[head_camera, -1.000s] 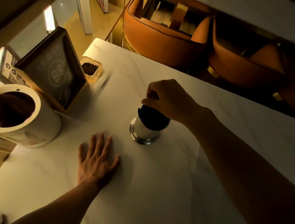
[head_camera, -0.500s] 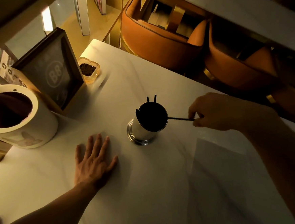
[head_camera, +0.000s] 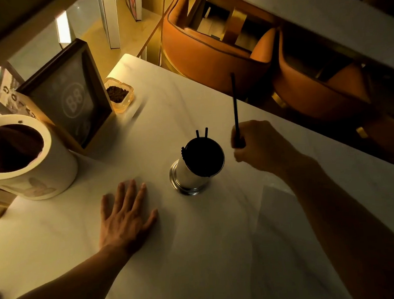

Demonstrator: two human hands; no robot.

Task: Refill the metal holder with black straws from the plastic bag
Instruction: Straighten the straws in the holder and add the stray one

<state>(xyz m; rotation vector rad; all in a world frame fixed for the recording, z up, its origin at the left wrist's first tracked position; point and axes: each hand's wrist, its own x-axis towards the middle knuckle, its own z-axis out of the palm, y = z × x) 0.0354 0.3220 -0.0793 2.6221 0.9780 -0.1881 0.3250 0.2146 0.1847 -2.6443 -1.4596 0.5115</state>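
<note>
A shiny metal holder (head_camera: 188, 176) stands mid-table, packed with black straws (head_camera: 203, 157); two straw ends poke up past its far rim. My right hand (head_camera: 259, 148) hovers just right of the holder, closed around a single black straw (head_camera: 235, 104) that points upward and away from me. My left hand (head_camera: 126, 216) lies flat on the white marble table (head_camera: 199, 255), fingers spread, to the left of the holder and holding nothing. A clear plastic sheet, possibly the bag (head_camera: 281, 213), lies flat near my right forearm.
A white cylindrical container (head_camera: 27, 160) sits at the left, with a framed "B8" sign (head_camera: 69, 98) behind it and a glass ashtray (head_camera: 119, 97) with dark contents beyond. Orange chairs (head_camera: 207, 54) stand past the table's far edge.
My right hand drew one straw sideways from the top of the holder, then turned it upright to the holder's right. The left hand stayed flat.
</note>
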